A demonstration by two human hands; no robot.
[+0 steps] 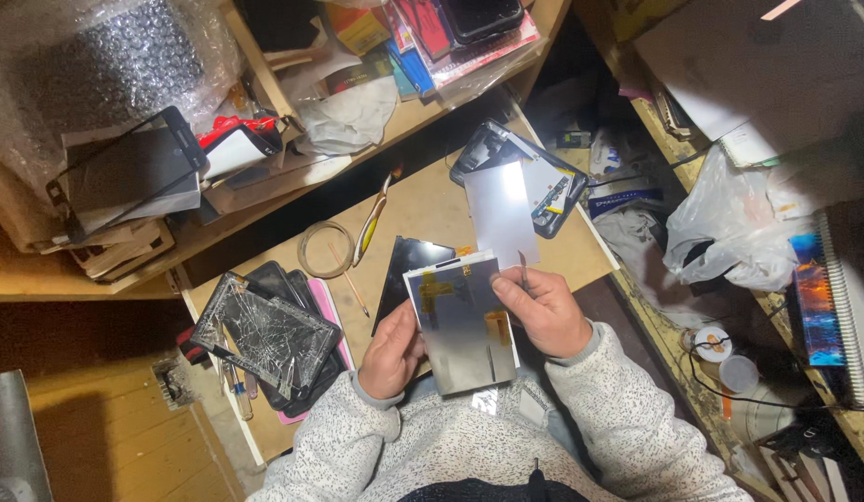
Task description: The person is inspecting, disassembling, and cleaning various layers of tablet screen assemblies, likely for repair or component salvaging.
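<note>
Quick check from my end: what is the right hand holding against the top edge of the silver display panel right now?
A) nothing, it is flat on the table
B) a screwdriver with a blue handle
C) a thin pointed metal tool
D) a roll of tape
C: the right hand pinches a thin metal tool at the upper edge of the silver panel, which the left hand steadies from the other side.

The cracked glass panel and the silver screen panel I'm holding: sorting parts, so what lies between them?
In the head view, the left hand lies between the cracked glass panel and silver screen panel, on bare wooden worktop.
</note>
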